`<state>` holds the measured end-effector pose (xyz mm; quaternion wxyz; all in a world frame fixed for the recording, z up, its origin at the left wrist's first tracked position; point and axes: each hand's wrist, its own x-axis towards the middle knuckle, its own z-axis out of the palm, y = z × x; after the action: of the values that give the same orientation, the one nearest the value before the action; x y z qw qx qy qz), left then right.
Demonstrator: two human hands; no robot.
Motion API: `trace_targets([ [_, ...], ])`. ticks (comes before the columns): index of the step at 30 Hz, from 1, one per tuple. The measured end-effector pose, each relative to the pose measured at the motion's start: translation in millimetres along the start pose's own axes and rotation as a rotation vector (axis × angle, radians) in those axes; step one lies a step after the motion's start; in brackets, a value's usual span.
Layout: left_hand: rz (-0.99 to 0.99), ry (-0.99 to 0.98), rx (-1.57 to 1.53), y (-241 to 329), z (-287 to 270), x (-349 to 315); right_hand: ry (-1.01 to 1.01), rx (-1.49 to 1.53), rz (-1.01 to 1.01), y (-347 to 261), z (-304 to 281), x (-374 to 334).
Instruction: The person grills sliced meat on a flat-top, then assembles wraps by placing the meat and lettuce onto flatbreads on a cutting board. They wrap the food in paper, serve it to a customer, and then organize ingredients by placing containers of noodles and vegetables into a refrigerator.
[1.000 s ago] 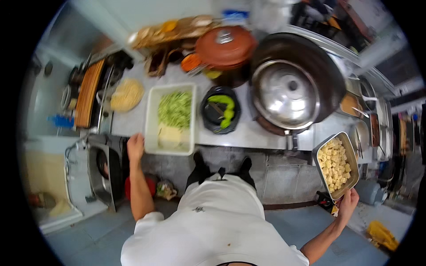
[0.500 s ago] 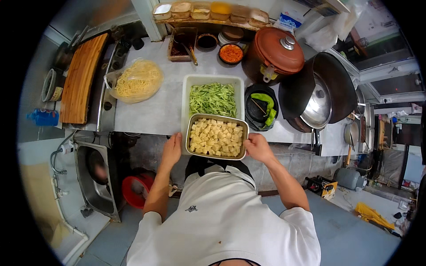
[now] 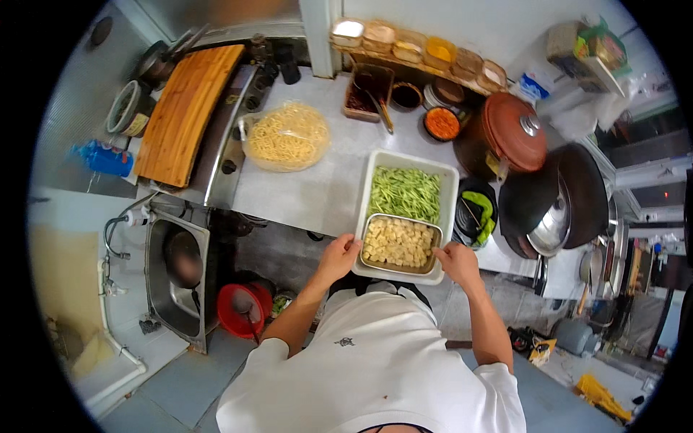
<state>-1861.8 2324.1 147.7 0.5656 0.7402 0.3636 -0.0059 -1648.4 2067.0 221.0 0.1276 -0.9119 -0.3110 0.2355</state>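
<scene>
A white tub [image 3: 452,209] juts past the counter's near edge, toward my body. Green shredded cucumber [image 3: 404,193] fills its far part. In the near part sits a rectangular metal pan [image 3: 437,232], full of pale yellow diced cubes [image 3: 398,243]; their exact kind is unclear. My left hand [image 3: 338,260] is closed at the pan's left side, by the tub's rim, its fingertips partly hidden. On the other side my right hand [image 3: 458,263] pinches the pan's right rim, thumb on top.
Noodles in a clear bag [image 3: 289,137] lie left of the tub. Behind it stand a dark sauce container [image 3: 368,92] and a bowl of red chopped sauce [image 3: 442,123]. Green peppers [image 3: 480,209], a lidded brown pot [image 3: 511,130] and a wok [image 3: 585,195] are to the right. A sink [image 3: 177,274] is left.
The metal pan has gone down from the tub's near edge into its near part, with both hands still at its sides. The whole view has shifted and tilted.
</scene>
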Motion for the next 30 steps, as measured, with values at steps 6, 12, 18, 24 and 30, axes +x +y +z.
trace_targets([
  [6, 0.297, 1.064, 0.23, 43, -160, 60, 0.178, 0.286, -0.182, -95, -25, 40],
  [12, 0.289, 0.748, -0.05, 65, -258, 134, 0.347, 0.171, -0.548, -295, 14, 178],
  [18, 0.269, 0.536, -0.56, 83, -263, 92, -0.101, 0.476, -0.296, -329, 41, 301],
  [24, 0.258, 0.507, -1.015, 54, -275, 65, -0.419, 1.415, -0.045, -294, -47, 243],
  [30, 0.277, 0.45, -1.036, 64, -252, 42, -0.267, 0.559, -0.2, -245, -54, 197],
])
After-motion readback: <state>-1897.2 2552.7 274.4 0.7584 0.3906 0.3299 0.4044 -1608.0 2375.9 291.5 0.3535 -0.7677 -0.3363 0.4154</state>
